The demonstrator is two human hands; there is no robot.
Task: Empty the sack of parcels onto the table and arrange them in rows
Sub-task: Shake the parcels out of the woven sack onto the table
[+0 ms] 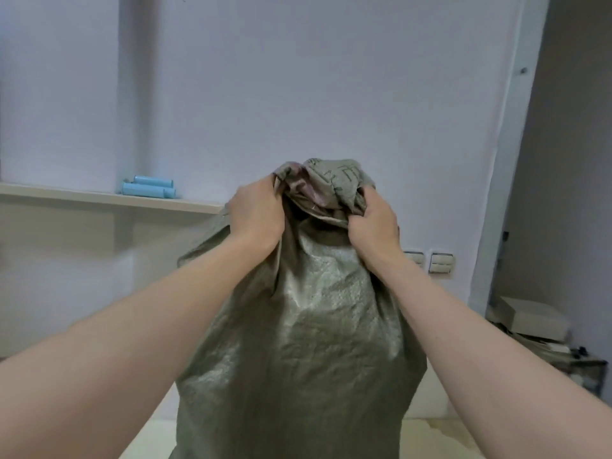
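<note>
Your woven sack point(298, 342) stands upright between your forearms, its bunched top up at your hands. Your left hand point(256, 212) and right hand point(374, 220) each clench a fistful of that gathered cloth. The weave looks thin, limp and slick and the belly bulges, so expect weight; take the bottom corners to tip it. The parcels are hidden inside, the base is cut off, and the pale table point(440, 437) below your right forearm barely shows.

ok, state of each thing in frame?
sack: upright, bulging, top bunched.
left hand: grips the sack's bunched top.
right hand: grips the sack's bunched top.
blue tubes: lying on their sides on the ledge.
</note>
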